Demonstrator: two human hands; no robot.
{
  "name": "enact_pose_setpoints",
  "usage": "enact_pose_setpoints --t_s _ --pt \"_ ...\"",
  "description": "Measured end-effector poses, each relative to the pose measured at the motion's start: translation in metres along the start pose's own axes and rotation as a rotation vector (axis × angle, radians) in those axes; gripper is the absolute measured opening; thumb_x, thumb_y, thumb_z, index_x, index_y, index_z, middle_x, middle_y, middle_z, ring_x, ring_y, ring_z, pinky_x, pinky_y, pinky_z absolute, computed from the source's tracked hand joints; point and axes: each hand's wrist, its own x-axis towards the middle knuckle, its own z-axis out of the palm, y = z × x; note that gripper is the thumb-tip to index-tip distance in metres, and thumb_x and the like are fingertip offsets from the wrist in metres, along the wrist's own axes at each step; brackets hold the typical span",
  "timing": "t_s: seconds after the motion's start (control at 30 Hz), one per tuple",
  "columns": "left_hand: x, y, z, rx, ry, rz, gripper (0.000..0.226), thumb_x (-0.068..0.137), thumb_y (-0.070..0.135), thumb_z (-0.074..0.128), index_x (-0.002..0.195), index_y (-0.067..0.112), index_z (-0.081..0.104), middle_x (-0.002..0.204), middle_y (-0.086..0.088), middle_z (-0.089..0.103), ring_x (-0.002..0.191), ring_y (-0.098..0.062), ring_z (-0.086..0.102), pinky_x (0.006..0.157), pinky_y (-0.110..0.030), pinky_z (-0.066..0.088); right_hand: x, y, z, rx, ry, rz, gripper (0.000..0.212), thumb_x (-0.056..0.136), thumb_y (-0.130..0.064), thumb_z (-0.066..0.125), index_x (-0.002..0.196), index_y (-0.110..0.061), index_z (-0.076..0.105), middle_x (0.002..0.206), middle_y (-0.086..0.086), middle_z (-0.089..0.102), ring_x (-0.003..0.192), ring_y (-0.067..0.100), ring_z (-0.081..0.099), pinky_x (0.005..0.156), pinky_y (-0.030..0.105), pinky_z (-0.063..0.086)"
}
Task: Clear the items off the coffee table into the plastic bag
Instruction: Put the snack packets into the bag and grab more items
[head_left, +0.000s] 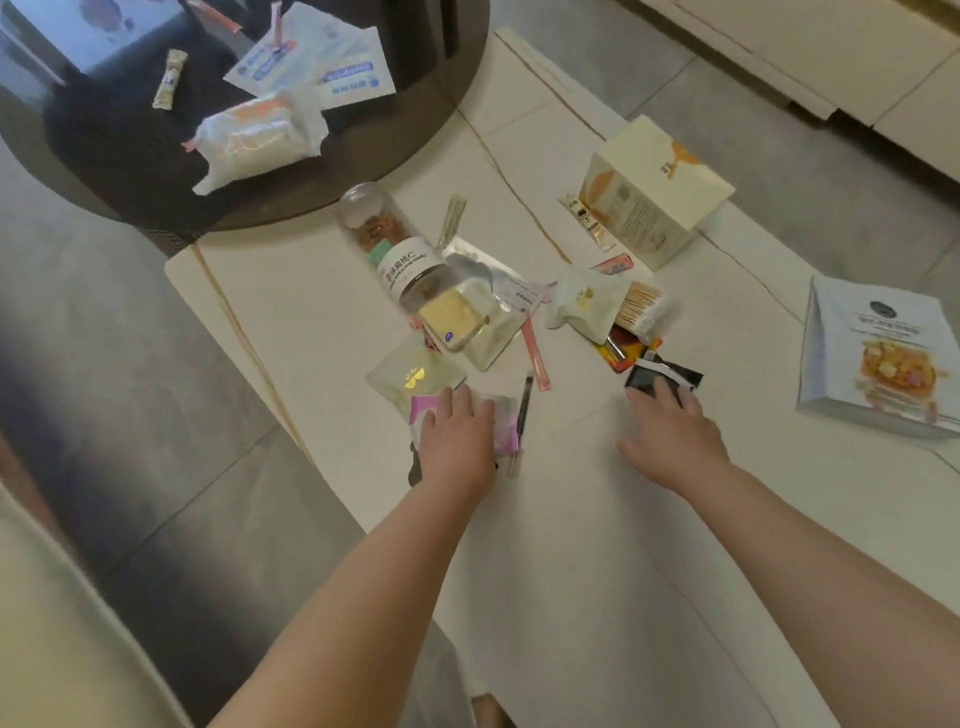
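Note:
Small items lie scattered on the white coffee table (322, 312). My left hand (457, 436) lies flat on a pink-and-white sachet (501, 428), with a dark pen (523, 410) just to its right. My right hand (670, 431) reaches out with straight fingers, its fingertips touching a small black packet (662, 375). Farther back lie a clear jar of nuts (395, 249) on its side, a pale packet with a gold mark (415, 375), a pack of cotton swabs (641, 306) and a pink stick sachet (535, 348). No plastic bag is in view.
A cream box (654, 192) stands at the table's far right, and a white food pouch (883, 353) lies by the right edge. A dark round table (431, 156) at the upper left carries white packets (260, 135). Grey floor tiles surround both tables.

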Motion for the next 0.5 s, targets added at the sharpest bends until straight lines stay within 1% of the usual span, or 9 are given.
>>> enact_pose_setpoints --t_s 0.07,0.13,0.23,0.3,0.37,0.43,0.5 --pt "0.012 -0.001 0.006 0.043 -0.010 0.023 0.063 0.085 0.017 0.061 0.141 0.018 0.032 0.153 -0.011 0.020 0.145 -0.031 0.012 0.111 -0.039 0.027 0.013 0.001 0.002 0.001 0.007 0.023 0.070 0.091 -0.033 0.050 0.149 -0.025 0.013 0.160 0.006 0.001 0.147 0.033 0.000 0.112 0.049 0.025" --pt "0.019 -0.003 0.011 0.069 -0.009 0.034 0.064 0.085 0.014 0.060 0.142 0.017 0.030 0.154 -0.011 0.018 0.146 -0.031 0.008 0.113 -0.041 0.024 0.025 0.004 0.007 0.004 -0.015 0.045 0.072 0.091 -0.030 0.048 0.151 -0.027 0.007 0.160 0.005 -0.005 0.147 0.034 -0.005 0.114 0.050 0.022" --pt "0.025 -0.006 0.017 0.077 -0.023 0.048 0.068 0.084 0.014 0.062 0.143 0.018 0.029 0.152 -0.009 0.020 0.143 -0.031 0.015 0.108 -0.040 0.029 0.038 0.005 0.017 -0.004 -0.029 0.042 0.070 0.092 -0.012 0.041 0.150 -0.026 0.006 0.159 0.007 -0.011 0.146 0.036 -0.009 0.114 0.052 0.023" --pt "0.028 -0.007 0.018 0.090 -0.012 0.031 0.072 0.082 0.018 0.064 0.144 0.019 0.026 0.148 -0.009 0.027 0.137 -0.031 0.026 0.102 -0.039 0.034 0.039 0.005 0.021 -0.009 -0.011 0.036 0.072 0.090 -0.003 0.039 0.150 -0.025 0.005 0.159 0.008 -0.012 0.146 0.037 -0.007 0.113 0.051 0.026" --pt "0.029 -0.006 0.018 0.138 0.033 -0.012 0.076 0.079 0.025 0.069 0.142 0.020 0.026 0.138 -0.008 0.041 0.125 -0.031 0.038 0.095 -0.037 0.036 0.035 0.003 0.022 -0.035 0.060 0.015 0.075 0.088 0.000 0.043 0.150 -0.022 0.007 0.159 0.008 -0.005 0.144 0.037 0.005 0.111 0.046 0.031" --pt "0.028 -0.004 0.018 0.162 0.067 -0.066 0.075 0.078 0.030 0.070 0.140 0.019 0.029 0.127 -0.007 0.051 0.117 -0.030 0.043 0.091 -0.035 0.036 0.029 0.000 0.022 -0.045 0.145 -0.017 0.076 0.088 -0.001 0.048 0.150 -0.018 0.009 0.157 0.007 0.009 0.137 0.035 0.023 0.106 0.041 0.036" --pt "0.025 -0.002 0.017 0.150 0.085 -0.117 0.062 0.081 0.031 0.066 0.134 0.017 0.036 0.120 -0.007 0.054 0.113 -0.029 0.043 0.088 -0.035 0.034 0.025 -0.004 0.025 -0.035 0.178 -0.042 0.069 0.090 -0.002 0.047 0.149 -0.015 0.014 0.154 0.010 0.016 0.129 0.033 0.032 0.100 0.038 0.039"
